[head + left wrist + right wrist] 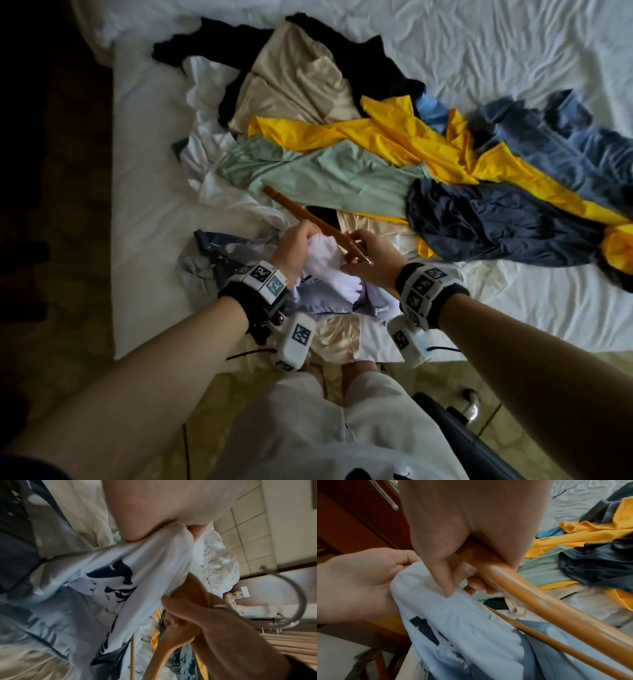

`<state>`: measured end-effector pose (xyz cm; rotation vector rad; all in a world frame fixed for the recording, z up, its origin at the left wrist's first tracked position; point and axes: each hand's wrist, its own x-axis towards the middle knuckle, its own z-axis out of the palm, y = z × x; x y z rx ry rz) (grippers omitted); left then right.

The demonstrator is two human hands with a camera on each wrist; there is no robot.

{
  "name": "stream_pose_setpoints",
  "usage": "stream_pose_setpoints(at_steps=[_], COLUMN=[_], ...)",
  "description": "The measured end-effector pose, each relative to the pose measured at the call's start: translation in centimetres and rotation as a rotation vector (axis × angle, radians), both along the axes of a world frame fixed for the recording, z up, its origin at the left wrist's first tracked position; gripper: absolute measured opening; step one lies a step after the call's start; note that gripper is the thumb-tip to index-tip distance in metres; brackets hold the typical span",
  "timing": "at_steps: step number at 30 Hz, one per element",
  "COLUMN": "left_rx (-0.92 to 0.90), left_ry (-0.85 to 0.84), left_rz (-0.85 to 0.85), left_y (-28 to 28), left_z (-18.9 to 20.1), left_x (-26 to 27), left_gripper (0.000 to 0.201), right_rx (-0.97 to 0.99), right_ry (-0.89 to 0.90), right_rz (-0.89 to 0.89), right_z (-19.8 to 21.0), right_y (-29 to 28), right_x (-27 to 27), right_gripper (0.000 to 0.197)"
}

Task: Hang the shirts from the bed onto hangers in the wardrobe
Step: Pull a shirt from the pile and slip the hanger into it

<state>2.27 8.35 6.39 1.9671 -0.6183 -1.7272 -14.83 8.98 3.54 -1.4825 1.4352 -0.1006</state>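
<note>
Fingers of your left hand [295, 244] are bunching the white printed shirt [325, 270]; your right hand [368, 255] is gripping the wooden hanger [308, 216] just beside it.

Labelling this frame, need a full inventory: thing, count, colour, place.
printed shirt: 1, white with dark print, bunched at the near bed edge, in the left hand's grip
hanger: 1, brown wood, metal hook, above the printed shirt
yellow garment: 1, mid pile
green garment: 1, pale green, under the hanger's far end
beige garment: 1, far pile
navy garment: 1, right
bed: 1, white sheet
left hand: grips printed shirt
right hand: grips hanger
</note>
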Motion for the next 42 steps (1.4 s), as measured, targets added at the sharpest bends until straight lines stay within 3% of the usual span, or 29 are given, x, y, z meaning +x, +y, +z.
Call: stream_pose_setpoints(at_steps=[3, 6, 9, 12, 15, 21, 26, 33, 37, 42], left_rx=[-0.013, -0.119, -0.201, -0.408, -0.501, -0.514, -0.325, -0.158, -0.154, -0.320], left_ry=[0.011, -0.034, -0.121, -0.341, -0.529, -0.449, -0.349, -0.103, 0.032, -0.053], left_rz=[0.015, -0.365, -0.680, -0.760, -0.808, -0.635, -0.456, -0.160, 0.043, 0.011], left_y=[-0.3, 0.0, 1.3, 1.9, 2.4, 3.9, 3.6, 2.2, 1.0, -1.7], left_z=[1.1, 1.8, 1.3, 0.5, -0.4, -1.3, -1.2, 0.2, 2.4, 6.1], left_x=[1.1, 2.1, 2.6, 2.2, 2.2, 1.6, 0.8, 0.5, 0.4, 2.0], left_gripper=[0.027, 0.012, 0.029, 0.026, 0.030, 0.014, 0.013, 0.036, 0.038, 0.026], right_rx=[-0.015, -0.106, -0.193, -0.198, -0.203, -0.188, -0.068, 0.071, 0.129, -0.043], right_ry=[0.028, -0.028, -0.084, -0.105, -0.076, -0.059, -0.094, -0.201, -0.106, 0.080], right_rz=[0.010, -0.044, -0.083, -0.066, -0.029, -0.091, -0.103, -0.067, 0.009, 0.087], right_z=[0.6, 1.3, 1.7, 1.8, 1.5, 0.4, 0.8, 1.7, 1.7, 2.5], right_y=[0.1, -0.2, -0.5, -0.4, 0.1, 1.0, 1.0, 1.4, 1.9, 1.4], right_x=[0.3, 0.5, 0.6, 0.8, 0.9, 0.4, 0.9, 0.9, 0.7, -0.7], right_gripper=[0.037, 0.034, 0.039, 0.042, 0.040, 0.036, 0.031, 0.038, 0.040, 0.034])
